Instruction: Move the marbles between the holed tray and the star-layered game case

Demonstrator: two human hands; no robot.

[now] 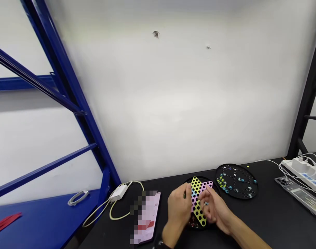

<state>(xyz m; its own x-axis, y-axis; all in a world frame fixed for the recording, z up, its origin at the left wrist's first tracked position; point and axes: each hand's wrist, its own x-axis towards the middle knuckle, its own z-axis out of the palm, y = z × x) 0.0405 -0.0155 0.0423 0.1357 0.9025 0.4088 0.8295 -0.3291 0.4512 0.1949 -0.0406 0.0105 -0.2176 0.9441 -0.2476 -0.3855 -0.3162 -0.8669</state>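
Over table (pixel 261 224) — left hand (pixel 179 203), star (pixel 196 201), right hand (pixel 217 210)

Tilted star-shaped board (pixel 196 201) (black-dotted)

Star board (pixel 196 202) I hold, lower centre: smooth, plastic-looking. Marbles (pixel 221 182), lower right: glossy, glassy; their round tray (pixel 242 189): plastic-looking. Rack (pixel 72 86), left: smooth painted metal. Wall (pixel 178 86), upper centre: matt.

a big white wall (pixel 178 103) stands behind the black tabletop (pixel 274 221). it has a dark hole (pixel 156 34) up high and a smaller mark (pixel 208 47) beside it. soft light makes its middle bright. blue metal bars (pixel 74 86) lean over a blue shelf (pixel 48 221) on the left. a black post (pixel 308 86) stands on the right.
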